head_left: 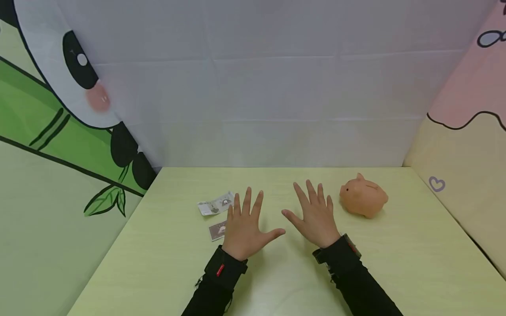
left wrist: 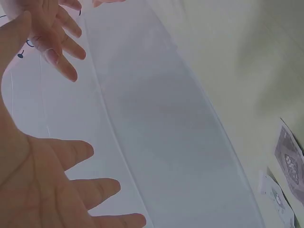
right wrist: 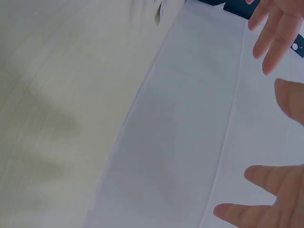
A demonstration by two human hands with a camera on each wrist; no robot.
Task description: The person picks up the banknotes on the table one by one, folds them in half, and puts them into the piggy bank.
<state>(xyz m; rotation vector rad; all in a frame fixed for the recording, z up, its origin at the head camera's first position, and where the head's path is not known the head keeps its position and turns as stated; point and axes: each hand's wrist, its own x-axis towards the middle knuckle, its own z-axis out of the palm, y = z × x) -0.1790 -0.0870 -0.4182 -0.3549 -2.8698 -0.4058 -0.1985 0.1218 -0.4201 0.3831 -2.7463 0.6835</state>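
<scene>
Both hands hover above the table with fingers spread, holding nothing. In the head view the left hand [head_left: 246, 229] partly covers a small printed paper slip [head_left: 217, 230], purplish-brown with a pale border. Just beyond it lies a second slip [head_left: 215, 205], pale with grey print, like a toy banknote. Over the middle of the table is the right hand [head_left: 316, 221], its thumb pointing toward the left hand. To the right of it stands an orange piggy bank [head_left: 363, 196], its slot on top and its snout facing left. The left wrist view shows both slips, the brownish one [left wrist: 289, 161] nearer.
The pale yellow-green table [head_left: 411, 263] ends at a creased whitish cloth backdrop [head_left: 276, 92]. A cartoon-printed panel [head_left: 59, 184] stands along the left side. On the right a cream and pink panel [head_left: 458, 153] borders the table.
</scene>
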